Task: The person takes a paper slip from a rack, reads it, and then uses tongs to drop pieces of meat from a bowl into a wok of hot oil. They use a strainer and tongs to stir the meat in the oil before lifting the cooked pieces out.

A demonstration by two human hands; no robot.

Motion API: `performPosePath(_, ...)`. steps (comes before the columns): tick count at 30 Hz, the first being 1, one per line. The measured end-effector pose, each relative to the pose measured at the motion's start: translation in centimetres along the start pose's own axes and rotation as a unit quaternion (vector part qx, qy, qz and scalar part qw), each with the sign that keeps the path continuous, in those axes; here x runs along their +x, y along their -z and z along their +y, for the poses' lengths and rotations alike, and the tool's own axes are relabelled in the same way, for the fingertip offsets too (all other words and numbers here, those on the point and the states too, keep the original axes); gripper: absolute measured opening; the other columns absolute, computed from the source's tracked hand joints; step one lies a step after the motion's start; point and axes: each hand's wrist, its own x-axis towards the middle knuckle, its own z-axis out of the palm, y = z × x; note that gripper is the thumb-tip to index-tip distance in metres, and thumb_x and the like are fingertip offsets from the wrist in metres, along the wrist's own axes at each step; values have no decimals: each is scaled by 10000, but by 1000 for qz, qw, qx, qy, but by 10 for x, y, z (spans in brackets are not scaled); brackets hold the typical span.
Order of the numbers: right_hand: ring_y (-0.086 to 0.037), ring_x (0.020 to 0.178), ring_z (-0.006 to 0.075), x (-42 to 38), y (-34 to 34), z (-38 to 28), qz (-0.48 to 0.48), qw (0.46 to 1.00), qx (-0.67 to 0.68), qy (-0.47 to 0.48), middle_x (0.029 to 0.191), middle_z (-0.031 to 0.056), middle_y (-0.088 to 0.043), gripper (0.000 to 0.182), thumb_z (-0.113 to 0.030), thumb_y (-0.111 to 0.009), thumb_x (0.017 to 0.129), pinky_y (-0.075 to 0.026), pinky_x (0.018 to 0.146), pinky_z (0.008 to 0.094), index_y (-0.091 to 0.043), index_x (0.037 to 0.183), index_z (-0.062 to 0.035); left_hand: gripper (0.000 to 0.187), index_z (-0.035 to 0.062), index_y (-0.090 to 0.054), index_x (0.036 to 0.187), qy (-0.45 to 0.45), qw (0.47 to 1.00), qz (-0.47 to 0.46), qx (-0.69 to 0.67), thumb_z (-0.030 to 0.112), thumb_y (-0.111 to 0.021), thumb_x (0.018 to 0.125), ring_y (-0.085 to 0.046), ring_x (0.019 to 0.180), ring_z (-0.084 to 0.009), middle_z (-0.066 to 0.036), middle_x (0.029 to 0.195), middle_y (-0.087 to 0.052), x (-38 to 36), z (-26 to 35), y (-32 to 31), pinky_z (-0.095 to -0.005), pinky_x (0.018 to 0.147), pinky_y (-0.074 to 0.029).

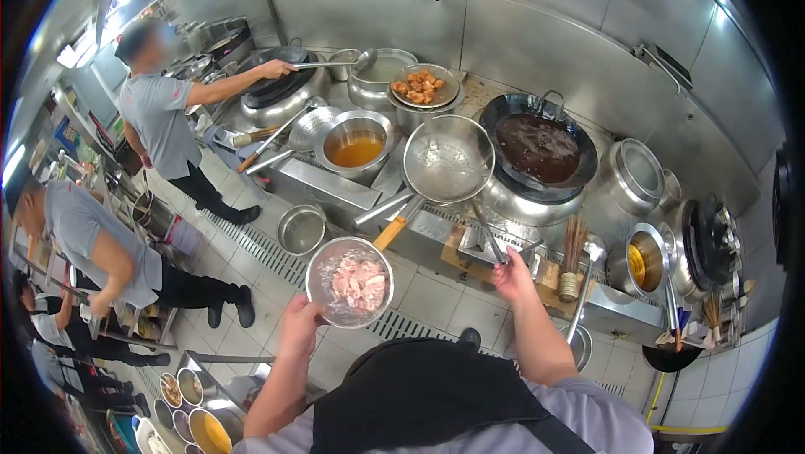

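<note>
My left hand (299,324) grips the rim of a metal bowl (315,274) that holds pale pink raw meat pieces (359,281). Out in front, my right hand (513,276) is closed on slim metal tongs (489,232), whose two arms are spread apart. Beyond the tongs, a black wok (493,119) with dark bubbling liquid (541,146) sits on the range. A large round strainer (449,159) rests left of the wok; a wooden handle (390,233) points from it toward the bowl.
Browned fried pieces (417,85) lie in a strainer behind. A pot of amber liquid (355,150) stands to the left, a bamboo brush (572,259) to the right. One co-worker (159,106) holds a long ladle (365,60); another co-worker (88,228) is nearer. Sauce containers (210,430) stand lower left.
</note>
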Motion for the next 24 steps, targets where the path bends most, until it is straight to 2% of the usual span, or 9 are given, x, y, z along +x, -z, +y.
performPosePath(2, -675, 826, 279, -23, -13, 1, -75, 997, -3, 11, 994, 218, -660, 298, -254, -544, 926, -564, 689, 350, -531, 1101, -14, 223, -16, -589, 998, 3, 1000, -11, -1, 15, -542, 782, -662, 741, -199, -89, 901, -670, -1, -12, 1, -355, 680, -573)
performPosePath(6, -606, 1093, 366, -60, -13, 27, -38, 995, 85, 38, 1220, 318, -554, 413, -108, -443, 891, -559, 860, 392, -473, 1255, 84, 235, -26, -605, 1011, 23, 999, -23, -19, 26, -553, 787, -650, 740, -182, -89, 895, -672, -6, -26, -2, -335, 665, -559)
performPosePath(9, -590, 1113, 370, -95, -12, 39, -42, 995, 82, 30, 1242, 322, -542, 445, -81, -451, 863, -539, 896, 404, -470, 1273, 91, 237, -17, -606, 1016, 31, 999, -13, -20, 32, -552, 790, -647, 745, -184, -80, 888, -668, -3, -37, -1, -334, 666, -554)
performPosePath(14, -579, 881, 273, -163, 3, 38, -68, 996, 55, -29, 1117, 240, -570, 539, -20, -506, 799, -502, 826, 367, -447, 1326, 76, 240, -10, -606, 1020, 37, 999, -12, -8, 37, -553, 791, -649, 749, -187, -79, 899, -666, 4, -29, -9, -333, 666, -552)
performPosePath(19, -435, 600, 137, -236, 1, 18, -146, 988, 44, -14, 888, 106, -495, 588, 13, -533, 762, -382, 479, 246, -476, 1346, -11, 249, -13, -604, 1024, 47, 997, -55, 1, 38, -555, 786, -659, 749, -193, -93, 920, -671, 27, -21, -17, -330, 653, -554)
performPosePath(20, -365, 507, 97, -240, 7, 19, -119, 993, -4, 18, 830, 73, -478, 465, -156, -586, 880, -298, 394, 221, -502, 1320, -32, 246, -3, -593, 1021, 38, 998, -53, 12, 44, -544, 785, -659, 736, -188, -88, 905, -673, 31, -17, -22, -330, 649, -555)
performPosePath(21, -365, 507, 97, -246, 5, 17, -115, 993, -1, 23, 830, 73, -478, 465, -156, -586, 880, -298, 394, 221, -502, 1320, -32, 243, 7, -581, 1018, 28, 998, -49, 21, 51, -533, 784, -660, 724, -183, -83, 890, -675, 36, -13, -29, -331, 645, -557)
performPosePath(22, -347, 479, 91, -251, -1, 12, -114, 993, -13, 35, 793, 55, -476, 478, -322, -544, 921, -283, 385, 218, -513, 1297, -28, 245, 7, -581, 1020, 20, 997, -66, 21, 51, -532, 784, -656, 730, -180, -85, 890, -671, 42, -9, -35, -313, 638, -548)
performPosePath(24, -298, 408, 80, -254, -13, -2, -74, 993, -63, 63, 690, 11, -447, 775, -696, -326, 929, -239, 362, 222, -529, 1229, -10, 243, 4, -580, 1020, 12, 996, -79, 32, 54, -534, 786, -651, 732, -177, -86, 885, -666, 54, 3, -58, -307, 635, -543)
